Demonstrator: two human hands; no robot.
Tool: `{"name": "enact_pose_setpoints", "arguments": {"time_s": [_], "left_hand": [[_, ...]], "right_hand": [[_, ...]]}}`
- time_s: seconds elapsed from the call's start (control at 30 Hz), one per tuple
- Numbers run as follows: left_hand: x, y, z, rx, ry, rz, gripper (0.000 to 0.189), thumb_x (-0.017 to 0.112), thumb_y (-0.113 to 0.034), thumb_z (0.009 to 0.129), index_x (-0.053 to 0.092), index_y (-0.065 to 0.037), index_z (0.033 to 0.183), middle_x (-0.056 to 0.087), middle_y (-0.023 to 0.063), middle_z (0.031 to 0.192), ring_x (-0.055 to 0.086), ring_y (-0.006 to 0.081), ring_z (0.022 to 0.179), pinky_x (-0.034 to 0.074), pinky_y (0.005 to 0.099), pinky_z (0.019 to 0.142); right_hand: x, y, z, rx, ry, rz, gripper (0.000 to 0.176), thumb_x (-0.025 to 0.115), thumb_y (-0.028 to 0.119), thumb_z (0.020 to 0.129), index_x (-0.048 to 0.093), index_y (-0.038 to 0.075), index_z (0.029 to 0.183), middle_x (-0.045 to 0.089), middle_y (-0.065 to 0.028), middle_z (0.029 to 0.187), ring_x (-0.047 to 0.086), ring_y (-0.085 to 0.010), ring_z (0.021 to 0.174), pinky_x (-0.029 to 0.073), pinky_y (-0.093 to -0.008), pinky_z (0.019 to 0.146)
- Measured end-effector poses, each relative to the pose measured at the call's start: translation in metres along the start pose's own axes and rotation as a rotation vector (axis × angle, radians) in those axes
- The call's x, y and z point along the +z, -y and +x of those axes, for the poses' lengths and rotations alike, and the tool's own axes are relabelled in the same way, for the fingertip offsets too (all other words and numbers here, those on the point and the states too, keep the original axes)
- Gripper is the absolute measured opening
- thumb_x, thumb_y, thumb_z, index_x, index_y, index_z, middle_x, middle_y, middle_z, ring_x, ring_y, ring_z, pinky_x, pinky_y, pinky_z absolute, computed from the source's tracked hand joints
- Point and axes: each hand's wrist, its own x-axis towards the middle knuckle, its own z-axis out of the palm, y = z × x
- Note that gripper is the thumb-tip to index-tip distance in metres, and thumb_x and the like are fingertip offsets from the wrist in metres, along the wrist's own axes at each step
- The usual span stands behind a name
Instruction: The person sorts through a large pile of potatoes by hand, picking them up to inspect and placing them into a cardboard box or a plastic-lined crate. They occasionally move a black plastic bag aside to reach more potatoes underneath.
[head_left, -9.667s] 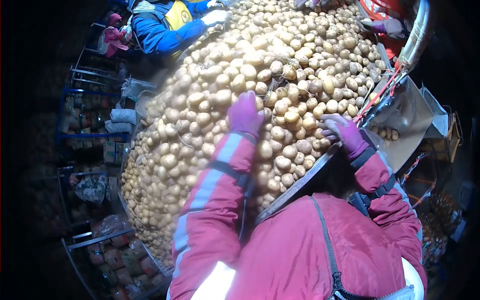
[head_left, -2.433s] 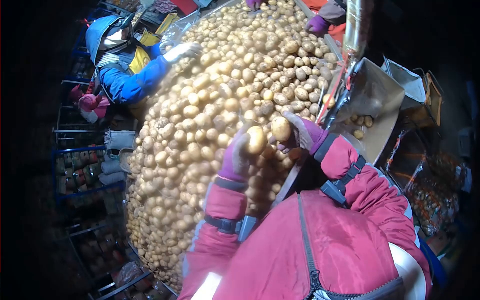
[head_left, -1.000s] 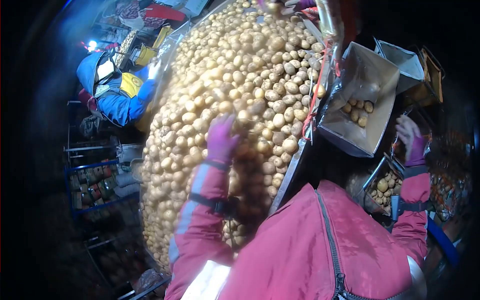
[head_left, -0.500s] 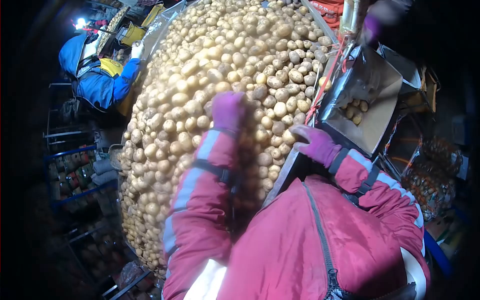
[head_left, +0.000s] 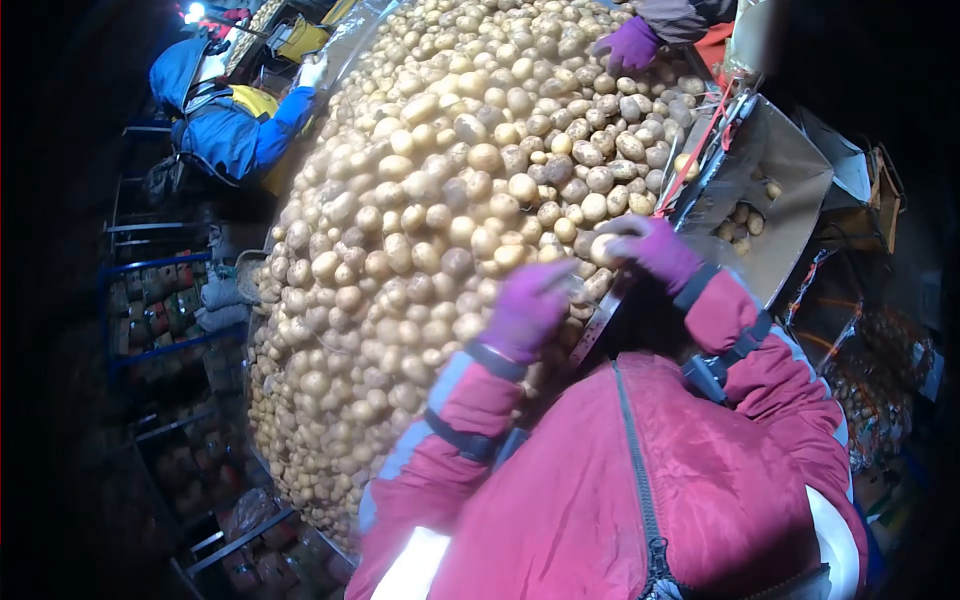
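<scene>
Nearest, the purple-gloved left hand (head_left: 525, 310) lies on the heap of pale round potatoes (head_left: 430, 230); I cannot tell whether its grip closes. Just beyond, rightward, the right hand (head_left: 655, 250) clasps a small tan potato (head_left: 603, 247); the brown open box (head_left: 790, 170) sits farther right.

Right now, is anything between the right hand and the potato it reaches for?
Nothing visible. The right hand has its fingers curled on the potato at the near edge of the pile. The left hand lies on the pile beside it, not between them.
</scene>
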Motion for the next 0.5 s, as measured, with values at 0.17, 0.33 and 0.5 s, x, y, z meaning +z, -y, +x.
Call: {"name": "enact_pose_setpoints", "arguments": {"time_s": [0.17, 0.33, 0.5], "left_hand": [[0.036, -0.001, -0.014, 0.283, 0.153, 0.250, 0.033, 0.069, -0.015, 0.086, 0.071, -0.007, 0.118, 0.071, 0.0162, 0.109, 0.066, 0.0319, 0.106, 0.052, 0.0395, 0.091], [-0.038, 0.023, 0.010, 0.164, -0.248, 0.337, 0.038, 0.061, -0.007, 0.085, 0.068, -0.008, 0.122, 0.071, 0.0161, 0.112, 0.066, 0.0357, 0.106, 0.053, 0.0408, 0.093], [-0.100, 0.015, 0.038, 0.258, -0.680, 0.875, 0.045, 0.065, -0.016, 0.086, 0.062, -0.006, 0.129, 0.064, 0.0185, 0.128, 0.060, 0.0354, 0.119, 0.047, 0.0455, 0.103]], "right_hand": [[-0.038, -0.005, -0.028, 0.114, 0.055, 0.692, 0.045, 0.056, 0.042, 0.101, 0.062, 0.005, 0.124, 0.070, -0.0155, 0.112, 0.070, -0.0220, 0.087, 0.058, -0.0351, 0.075], [-0.061, -0.032, -0.048, 0.002, 0.113, 0.593, 0.049, 0.056, 0.037, 0.100, 0.057, -0.002, 0.129, 0.068, -0.0160, 0.104, 0.068, -0.0229, 0.082, 0.058, -0.0357, 0.074], [-0.057, -0.039, -0.075, -0.070, 0.036, 0.393, 0.050, 0.065, 0.024, 0.091, 0.056, -0.008, 0.129, 0.066, -0.0151, 0.101, 0.066, -0.0218, 0.088, 0.057, -0.0342, 0.076]]}}
